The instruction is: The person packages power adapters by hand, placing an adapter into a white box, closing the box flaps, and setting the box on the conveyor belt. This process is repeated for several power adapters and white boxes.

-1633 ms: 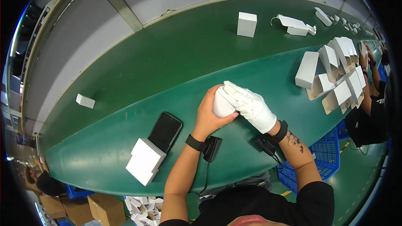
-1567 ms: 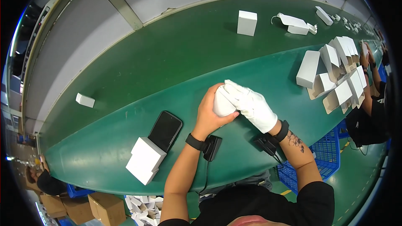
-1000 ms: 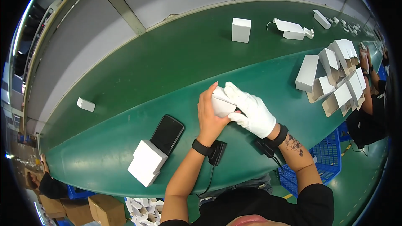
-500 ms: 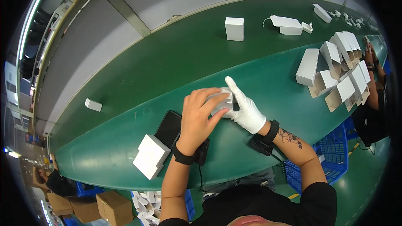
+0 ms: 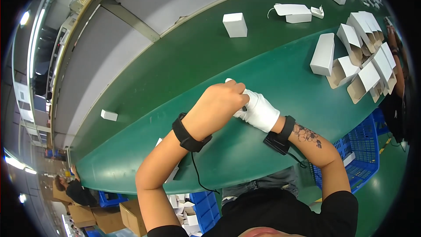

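Hands (image 5: pixel 217 107), two (right one (image 5: pixel 259 112) white-gloved), together, two black wristbands (image 5: pixel 186 138)

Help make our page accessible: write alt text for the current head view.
A person's ungloved left hand and gloved right hand meet above a green table, hiding whatever is between them. Open white cartons cluster at the right, a white box stands farther back, and a blue basket sits lower right.
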### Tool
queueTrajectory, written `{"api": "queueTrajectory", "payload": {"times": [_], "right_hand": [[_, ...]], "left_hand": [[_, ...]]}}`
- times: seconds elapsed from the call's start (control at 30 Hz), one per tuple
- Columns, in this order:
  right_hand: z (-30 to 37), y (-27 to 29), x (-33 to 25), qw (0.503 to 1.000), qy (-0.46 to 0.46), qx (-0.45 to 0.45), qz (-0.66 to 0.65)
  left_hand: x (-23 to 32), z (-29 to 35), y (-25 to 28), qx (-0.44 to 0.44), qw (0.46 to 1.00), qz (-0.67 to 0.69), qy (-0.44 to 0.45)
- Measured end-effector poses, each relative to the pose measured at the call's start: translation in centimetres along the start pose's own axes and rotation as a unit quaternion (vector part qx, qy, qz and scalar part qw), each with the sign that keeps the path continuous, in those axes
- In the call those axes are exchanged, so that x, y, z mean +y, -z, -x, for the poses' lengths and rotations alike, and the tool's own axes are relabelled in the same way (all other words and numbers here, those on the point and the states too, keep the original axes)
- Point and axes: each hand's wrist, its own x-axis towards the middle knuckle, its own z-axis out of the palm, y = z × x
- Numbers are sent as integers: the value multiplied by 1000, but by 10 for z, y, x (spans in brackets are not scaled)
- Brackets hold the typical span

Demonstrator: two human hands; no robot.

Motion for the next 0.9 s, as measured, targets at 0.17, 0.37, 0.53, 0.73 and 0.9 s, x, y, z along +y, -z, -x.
{"api": "queueTrajectory", "payload": {"times": [0.17,0.37,0.53,0.73,0.9], "right_hand": [[0,1,2,999,-32,5,5],[0,2,-1,1000,-21,10,17],[2,2,1,999,1,25,24],[0,8,-6,997,-72,-27,25],[0,4,0,999,-50,19,-5]], "left_hand": [[-8,3,-13,42,995,92,9],[1,8,-14,84,990,106,43],[-4,19,-23,114,987,107,29],[11,34,-31,146,985,80,34],[5,46,-28,173,974,99,112]]}}
